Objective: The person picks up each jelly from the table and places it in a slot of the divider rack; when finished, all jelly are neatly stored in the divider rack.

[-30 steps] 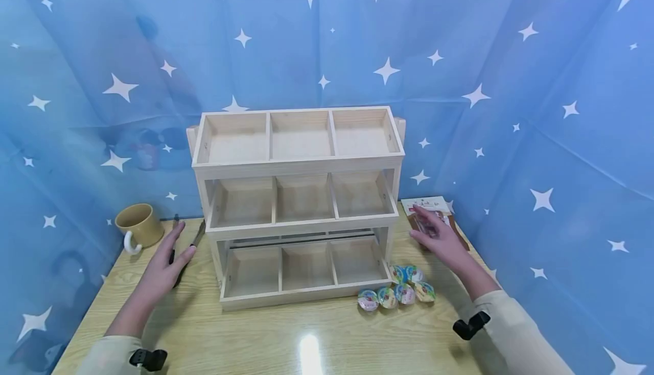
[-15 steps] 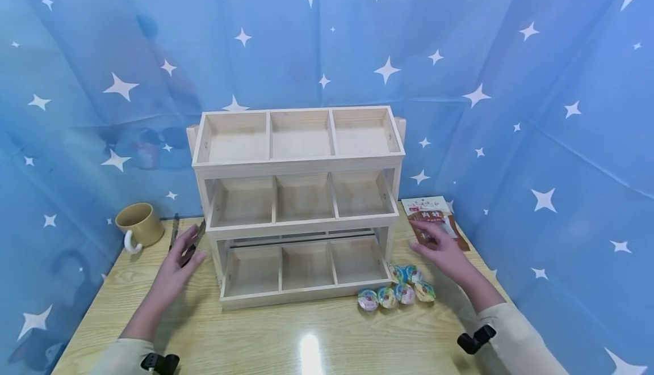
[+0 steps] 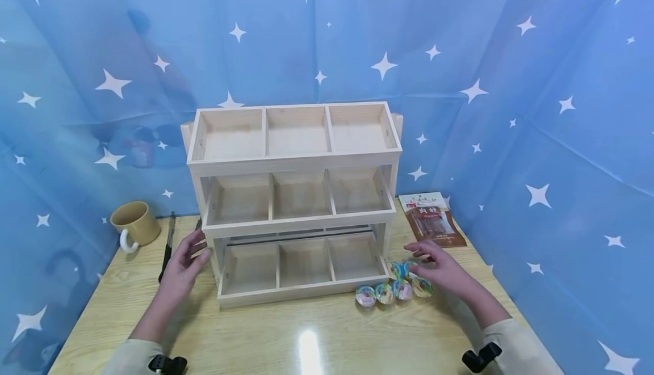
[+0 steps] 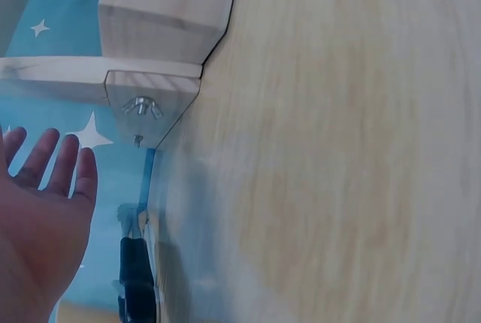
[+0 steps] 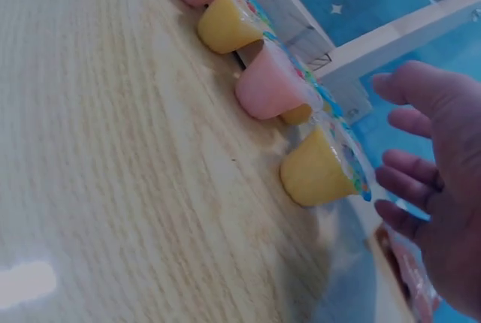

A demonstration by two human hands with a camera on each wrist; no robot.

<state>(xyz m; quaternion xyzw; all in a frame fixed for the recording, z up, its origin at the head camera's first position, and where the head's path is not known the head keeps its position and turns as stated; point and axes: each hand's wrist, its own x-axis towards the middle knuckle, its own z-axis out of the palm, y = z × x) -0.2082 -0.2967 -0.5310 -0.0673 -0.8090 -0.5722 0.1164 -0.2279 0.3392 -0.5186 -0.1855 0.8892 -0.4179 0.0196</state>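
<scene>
A pale wooden three-tier rack [image 3: 293, 163] stands mid-table, each tier split into three compartments. My left hand [image 3: 183, 267] is beside its lower left side, fingers loosely bent and holding nothing. In the left wrist view, that hand [image 4: 45, 218] spreads its fingers near the rack's foot [image 4: 154, 98], which carries a wing nut. At the rack's right front corner sit several fruit jelly cups [image 3: 385, 293]. My right hand [image 3: 441, 270] hovers beside them, overlapping the rearmost ones. From the right wrist, the hand [image 5: 443, 165] shows relaxed fingers close to a yellow jelly cup [image 5: 316, 169].
A brown snack packet [image 3: 433, 222] lies behind the right hand. On the left stand a tan mug [image 3: 140, 224] with a white handle and a long, thin black-handled item [image 3: 166, 250]. A blue star-patterned curtain [image 3: 327, 40] hangs around the table [image 3: 265, 335].
My left hand has moved right, from over the black-handled items to the rack's side. My right hand has drawn back from the snack packet to the jelly cups. The head view has shifted slightly.
</scene>
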